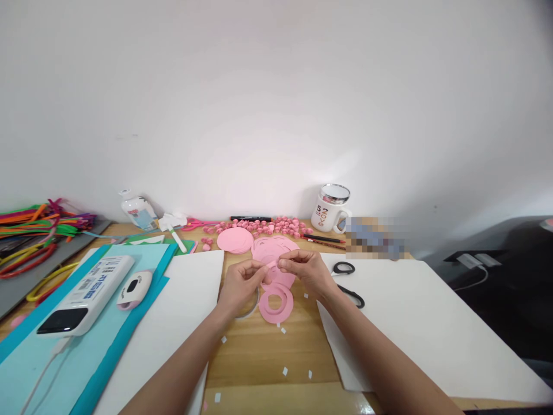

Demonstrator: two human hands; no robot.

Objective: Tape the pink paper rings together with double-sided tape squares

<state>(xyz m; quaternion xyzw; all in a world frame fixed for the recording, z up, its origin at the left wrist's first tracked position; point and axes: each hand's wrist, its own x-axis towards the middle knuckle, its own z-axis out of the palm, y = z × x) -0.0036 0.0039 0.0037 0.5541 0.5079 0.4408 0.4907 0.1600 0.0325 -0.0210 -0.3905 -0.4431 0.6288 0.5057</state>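
Both hands meet above the middle of the table with their fingertips pinched. Between them is a small piece of pink paper (273, 264), mostly hidden by the fingers. My left hand (242, 283) grips its left side and my right hand (307, 270) its right side. Beneath the hands lie overlapping pink paper pieces (285, 280). A pink paper ring (287, 308) is closest to me. Behind my left hand sits a stack of pink paper discs (234, 240). Partly hidden by my left hand is a round ring-shaped thing (254, 305). Black-handled scissors (344, 267) lie beside my right forearm.
Many small pink rolled pieces (259, 228) lie along the wall, near a marker (250, 219) and a white mug (330, 208). White sheets (432, 328) flank the hands. At left are a power bank (93, 294), blue paper (108, 328) and colourful pipe cleaners (38, 225).
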